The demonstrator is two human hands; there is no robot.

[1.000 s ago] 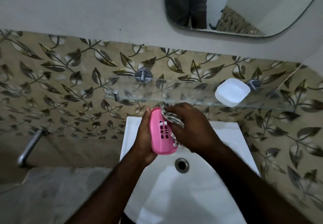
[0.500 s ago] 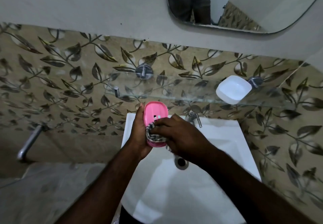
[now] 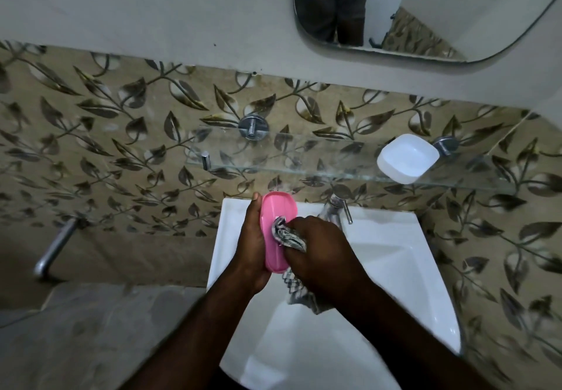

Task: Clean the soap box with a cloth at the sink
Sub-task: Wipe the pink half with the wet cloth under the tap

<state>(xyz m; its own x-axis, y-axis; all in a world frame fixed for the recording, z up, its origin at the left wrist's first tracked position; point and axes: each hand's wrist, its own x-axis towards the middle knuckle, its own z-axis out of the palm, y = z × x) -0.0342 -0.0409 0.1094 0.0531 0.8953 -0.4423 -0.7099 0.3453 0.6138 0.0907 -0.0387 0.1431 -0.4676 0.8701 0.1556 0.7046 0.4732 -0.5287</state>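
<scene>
A pink oval soap box (image 3: 278, 216) is held upright on its edge over the white sink (image 3: 392, 252). My left hand (image 3: 254, 243) grips it from the left side and underneath. My right hand (image 3: 322, 252) holds a bunched grey-and-white patterned cloth (image 3: 287, 236) and presses it against the box's inner face near the middle. A tail of the cloth hangs down below my right wrist into the basin. The sink drain is hidden under my hands.
A chrome tap (image 3: 334, 207) stands at the sink's back edge, right of the box. A glass shelf (image 3: 273, 161) above carries a white soap-box part (image 3: 407, 158). A mirror (image 3: 425, 9) hangs higher up. A metal pipe (image 3: 54, 249) sticks out at left.
The box has been turned so its smooth inner face shows rather than the slotted side. My right hand with the cloth has slid down, then back toward the box's middle.
</scene>
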